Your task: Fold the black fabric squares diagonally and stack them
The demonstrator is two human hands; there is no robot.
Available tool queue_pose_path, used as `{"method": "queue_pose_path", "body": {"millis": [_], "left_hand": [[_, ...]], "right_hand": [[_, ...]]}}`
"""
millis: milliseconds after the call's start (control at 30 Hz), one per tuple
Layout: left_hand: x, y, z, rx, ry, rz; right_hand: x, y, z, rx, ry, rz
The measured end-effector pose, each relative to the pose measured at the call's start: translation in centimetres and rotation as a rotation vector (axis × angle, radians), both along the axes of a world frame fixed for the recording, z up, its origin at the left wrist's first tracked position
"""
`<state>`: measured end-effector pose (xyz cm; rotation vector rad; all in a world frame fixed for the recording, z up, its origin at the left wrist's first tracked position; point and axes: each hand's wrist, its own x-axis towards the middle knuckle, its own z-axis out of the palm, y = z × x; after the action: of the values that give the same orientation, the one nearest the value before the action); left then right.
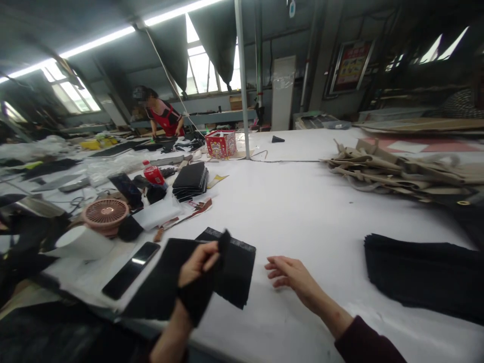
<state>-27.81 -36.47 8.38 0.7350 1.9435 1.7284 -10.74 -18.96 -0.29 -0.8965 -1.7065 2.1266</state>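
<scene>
My left hand is closed on a black fabric piece, which hangs down over the wrist and pokes up past the fingers. Below and behind it, black fabric pieces lie on the white table, one edge showing a greyish strip. Another flat black piece lies to their left. Just right of these pieces, my right hand hovers above the table with its fingers apart and nothing in them.
Left of me lie a phone, a pink fan, a red bottle and a black stack. Black fabric and a beige pile are at right. A pole rises behind; a person stands far left.
</scene>
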Motion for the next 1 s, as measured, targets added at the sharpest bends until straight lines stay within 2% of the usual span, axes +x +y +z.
{"method": "queue_pose_path", "body": {"millis": [67,100,167,233,300,367,400,467,533,667,833,1000], "left_hand": [[6.1,3.0,-2.6,0.034,0.276,-0.269],[9.1,4.2,-3.7,0.067,0.382,-0.408],[13.8,5.9,-5.5,0.120,0.537,-0.575],[16.0,6.9,-6.5,0.111,0.669,-0.690],[15.6,7.6,-7.2,0.021,0.791,-0.736],[13.8,8.3,-7.7,-0.109,0.904,-0.722],[12.8,8.6,-8.0,-0.172,0.954,-0.711],[11.1,9.1,-8.4,-0.273,1.032,-0.721],[10.3,9.6,-8.7,-0.329,1.078,-0.755],[10.1,10.7,-8.6,-0.351,1.122,-0.764],[9.3,12.1,-9.0,-0.373,1.132,-0.742],[9.0,12.3,-10.4,-0.301,1.107,-0.687]], "right_hand": [[2.8,0.7,0.3,-0.233,0.030,-0.002],[4.4,1.2,0.4,-0.286,0.031,-0.003],[7.3,2.1,0.4,-0.282,-0.005,-0.008],[9.9,2.8,0.3,-0.214,-0.066,-0.028],[11.7,3.4,0.3,-0.160,-0.114,-0.035],[12.6,3.9,0.2,-0.104,-0.163,-0.019],[12.7,4.2,0.2,-0.024,-0.207,0.000],[12.2,4.9,0.0,0.236,-0.323,0.013],[11.1,5.5,-0.2,0.483,-0.426,-0.010],[8.4,5.7,-0.8,0.686,-0.486,-0.087],[6.5,3.5,-2.2,0.898,-0.541,-0.205],[6.2,2.0,-5.0,1.315,-0.484,-0.352]]}}
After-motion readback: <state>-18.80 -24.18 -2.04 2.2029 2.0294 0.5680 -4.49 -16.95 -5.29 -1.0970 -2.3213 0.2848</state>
